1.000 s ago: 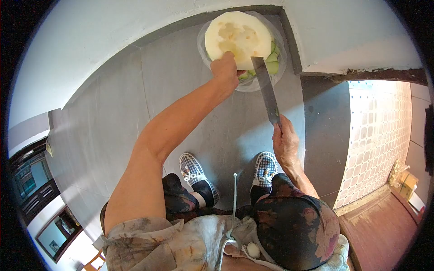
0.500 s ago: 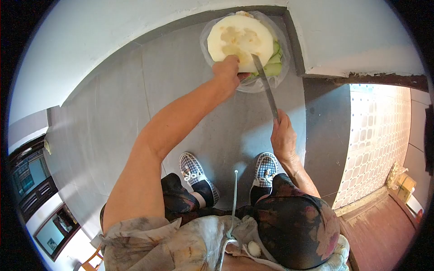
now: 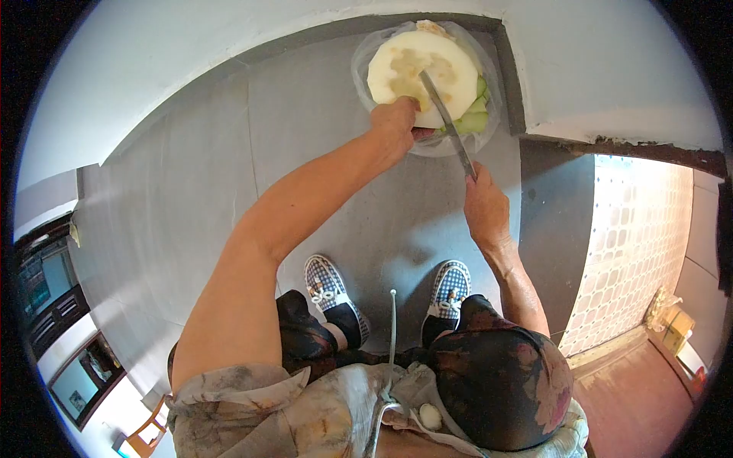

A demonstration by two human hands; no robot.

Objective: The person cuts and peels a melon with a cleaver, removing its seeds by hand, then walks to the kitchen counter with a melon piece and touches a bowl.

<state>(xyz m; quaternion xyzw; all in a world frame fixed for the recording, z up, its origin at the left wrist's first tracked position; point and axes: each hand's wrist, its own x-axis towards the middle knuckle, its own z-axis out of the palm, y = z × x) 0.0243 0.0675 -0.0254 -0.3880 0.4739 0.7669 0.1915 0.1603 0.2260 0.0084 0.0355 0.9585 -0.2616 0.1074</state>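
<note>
1. Evidently, the left hand [image 3: 394, 126] grasps the near edge of a pale cut gourd [image 3: 416, 55], thumb over the flat face; the fingers underneath are mostly hidden.
2. The right hand [image 3: 486, 206] is wrapped around the handle of a knife [image 3: 448, 122], its long blade reaching across the gourd's near right side, tip above the pale flesh. Whether the metal touches the flesh cannot be told.
3. Good handling here would seem to call for a firm left grip, with the thumb well clear of the blade's line, since the two lie near each other.
4. The right wrist is best kept steady, the strokes short and controlled, the edge turned away from the holding fingers.
5. The gourd is above a clear plastic bag [image 3: 495, 76], green peel [image 3: 473, 120] beside it; keeping it over the bag should catch scraps.
6. Farther out, the bag is on the grey floor [image 3: 321, 130] by the dark skirting [image 3: 515, 84], beyond the checked shoes [image 3: 324, 278].
</note>
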